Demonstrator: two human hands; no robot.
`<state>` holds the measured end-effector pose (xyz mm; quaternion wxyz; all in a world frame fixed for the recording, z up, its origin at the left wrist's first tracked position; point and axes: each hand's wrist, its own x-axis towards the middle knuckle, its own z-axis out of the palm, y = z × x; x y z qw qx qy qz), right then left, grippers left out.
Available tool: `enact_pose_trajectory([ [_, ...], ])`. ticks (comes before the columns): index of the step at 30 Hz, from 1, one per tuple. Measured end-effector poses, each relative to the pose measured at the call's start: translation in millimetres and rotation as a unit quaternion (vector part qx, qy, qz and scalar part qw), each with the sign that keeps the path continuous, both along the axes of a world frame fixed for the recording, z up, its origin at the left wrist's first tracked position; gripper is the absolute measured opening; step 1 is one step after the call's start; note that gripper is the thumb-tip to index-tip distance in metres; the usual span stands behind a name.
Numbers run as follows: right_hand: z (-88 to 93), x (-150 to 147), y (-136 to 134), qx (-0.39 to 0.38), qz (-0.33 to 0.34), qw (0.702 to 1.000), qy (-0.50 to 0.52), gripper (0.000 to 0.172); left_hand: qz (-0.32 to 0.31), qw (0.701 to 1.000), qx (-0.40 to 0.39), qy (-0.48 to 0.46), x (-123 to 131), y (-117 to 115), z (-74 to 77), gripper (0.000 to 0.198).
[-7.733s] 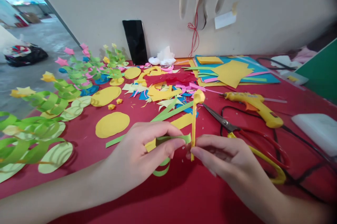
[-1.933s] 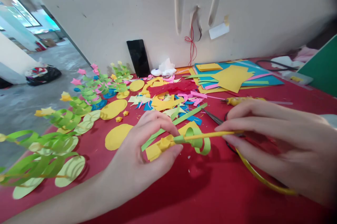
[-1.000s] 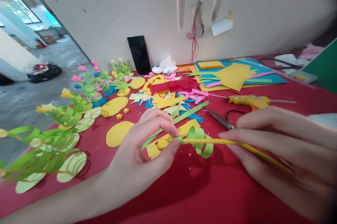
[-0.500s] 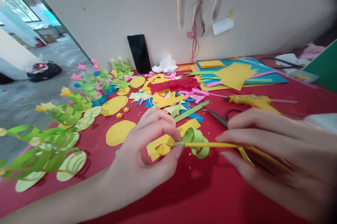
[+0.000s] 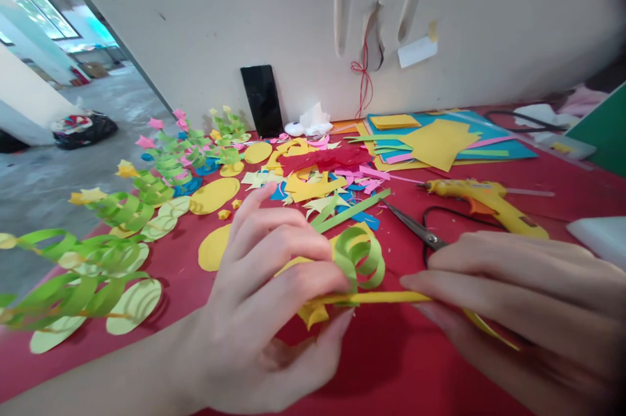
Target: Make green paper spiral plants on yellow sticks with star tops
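My left hand (image 5: 278, 292) pinches the left part of a thin yellow paper strip (image 5: 391, 297), by a small yellow star (image 5: 313, 315) at its end. A curled light green strip (image 5: 362, 256) rises from behind the left fingertips. My right hand (image 5: 499, 292) grips the same yellow strip farther right, between thumb and fingers, and its tail shows below that hand. Scissors (image 5: 415, 227) lie open on the red table just beyond the right hand. Yellow paper lies partly hidden behind the left hand.
Finished green spirals with stars (image 5: 127, 207) line the left side. Paper scraps (image 5: 317, 184) lie mid-table. A glue gun (image 5: 489, 201) rests at right, near coloured sheets (image 5: 513, 135). A black phone (image 5: 263, 100) leans on the wall (image 5: 195, 18).
Both hands have moved down slightly with the yellow strip. The left fingers have shifted right along it, and the star now hangs lower under them. More of the scissors shows.
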<state>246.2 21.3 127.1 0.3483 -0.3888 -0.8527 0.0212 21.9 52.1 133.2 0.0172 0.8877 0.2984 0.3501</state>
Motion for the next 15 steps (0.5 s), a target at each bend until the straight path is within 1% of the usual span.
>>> enact_pose_trajectory([
  [3,1.2,-0.7,-1.2,0.022,-0.028,0.999,0.0,0.015,0.01,1.0,0.022,0.0,-1.2,-0.8,0.6,0.027],
  [5,0.7,-2.0,-2.3,0.04,-0.037,0.998,-0.005,0.014,0.014,0.999,0.047,0.012,-2.1,-1.3,1.5,0.025],
  [10,-7.2,0.6,-7.8,0.073,-0.056,0.996,-0.018,0.019,0.033,0.995,0.077,0.046,-6.4,-2.7,0.9,0.026],
  [12,-8.7,4.3,-9.8,0.081,-0.035,0.994,-0.058,0.02,0.036,0.995,0.083,0.049,-7.0,-2.8,-0.9,0.025],
  [14,-7.4,6.6,-9.8,0.092,0.0,0.989,-0.113,0.022,0.035,0.994,0.093,0.048,-5.5,-3.3,-2.6,0.025],
  [15,-6.1,6.7,-8.6,0.1,0.006,0.986,-0.131,0.022,0.034,0.994,0.097,0.042,-4.2,-4.0,-3.4,0.027],
])
